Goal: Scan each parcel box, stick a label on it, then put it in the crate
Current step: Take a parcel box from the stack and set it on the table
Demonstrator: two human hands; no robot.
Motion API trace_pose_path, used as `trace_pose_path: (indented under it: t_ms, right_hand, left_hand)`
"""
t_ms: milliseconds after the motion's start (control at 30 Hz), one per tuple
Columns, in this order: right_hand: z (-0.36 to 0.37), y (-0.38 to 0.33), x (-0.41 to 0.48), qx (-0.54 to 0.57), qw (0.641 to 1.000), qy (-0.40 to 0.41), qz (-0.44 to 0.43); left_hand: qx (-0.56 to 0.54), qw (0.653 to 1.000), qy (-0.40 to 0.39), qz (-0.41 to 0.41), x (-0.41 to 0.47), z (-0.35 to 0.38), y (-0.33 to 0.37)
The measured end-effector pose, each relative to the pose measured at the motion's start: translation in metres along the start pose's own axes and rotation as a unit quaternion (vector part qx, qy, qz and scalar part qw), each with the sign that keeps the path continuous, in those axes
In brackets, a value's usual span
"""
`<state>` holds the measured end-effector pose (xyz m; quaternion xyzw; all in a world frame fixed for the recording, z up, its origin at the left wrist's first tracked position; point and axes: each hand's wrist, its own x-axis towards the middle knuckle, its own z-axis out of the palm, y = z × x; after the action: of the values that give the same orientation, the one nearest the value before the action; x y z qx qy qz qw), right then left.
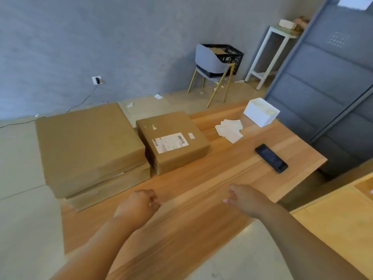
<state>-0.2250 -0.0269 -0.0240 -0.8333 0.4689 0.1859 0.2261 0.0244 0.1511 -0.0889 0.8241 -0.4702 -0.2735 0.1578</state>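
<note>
A brown parcel box (177,150) with a white barcode label (170,142) on top sits on the wooden table (232,174). Left of it lie two larger flat boxes (86,142), one stacked on the other. The black handheld scanner (271,158) lies on the table at the right. A loose pile of white labels (230,129) lies behind the parcel. The black crate (228,55) stands on a grey chair far back. My left hand (141,201) and my right hand (241,196) hover over the table's front, fingers curled, holding nothing.
A white foam box (261,113) stands at the table's far right corner. The grey chair (212,65), a white side table (270,55) and a grey metal cabinet (331,77) stand beyond. Paper scraps litter the floor. A second wooden surface (339,223) is at right.
</note>
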Motion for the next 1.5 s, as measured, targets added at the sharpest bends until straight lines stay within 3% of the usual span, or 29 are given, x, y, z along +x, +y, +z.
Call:
trace_pose_path:
  t_ms: [200,367,533,700,833,1033,1100,1267,1500]
  right_hand:
    - [-0.030,0.038,0.056,0.027,0.999,0.035,0.014]
    - [-0.047,0.070,0.120,0.035,0.998,0.046,0.006]
    - [-0.074,0.090,0.195,0.073,0.996,0.028,-0.052]
    - [-0.097,0.098,0.256,0.096,0.987,-0.026,-0.124]
    - [-0.108,0.090,0.284,0.073,0.981,-0.011,-0.182]
    - [-0.110,0.057,0.290,0.005,0.948,0.061,-0.312]
    - [-0.108,0.049,0.288,-0.051,0.936,0.049,-0.345]
    - [-0.091,0.056,0.271,-0.163,0.929,-0.001,-0.332]
    - [-0.067,0.102,0.216,-0.099,0.946,0.069,-0.301]
  left_hand:
    - [-0.005,0.999,-0.001,0.036,0.077,-0.002,0.047]
    - [0.002,0.995,0.068,0.076,0.139,0.006,0.087]
    - [0.025,0.989,0.139,-0.048,0.185,0.027,0.122]
    - [0.028,0.980,0.104,-0.164,0.209,0.057,0.146]
    - [0.044,0.975,0.126,-0.175,0.205,0.065,0.149]
    - [-0.049,0.972,0.194,-0.123,0.175,0.067,0.155]
    - [-0.069,0.971,0.206,-0.098,0.159,0.070,0.156]
    - [-0.071,0.970,0.221,-0.074,0.122,0.078,0.156]
    - [0.011,0.964,0.247,-0.095,0.084,0.100,0.159]
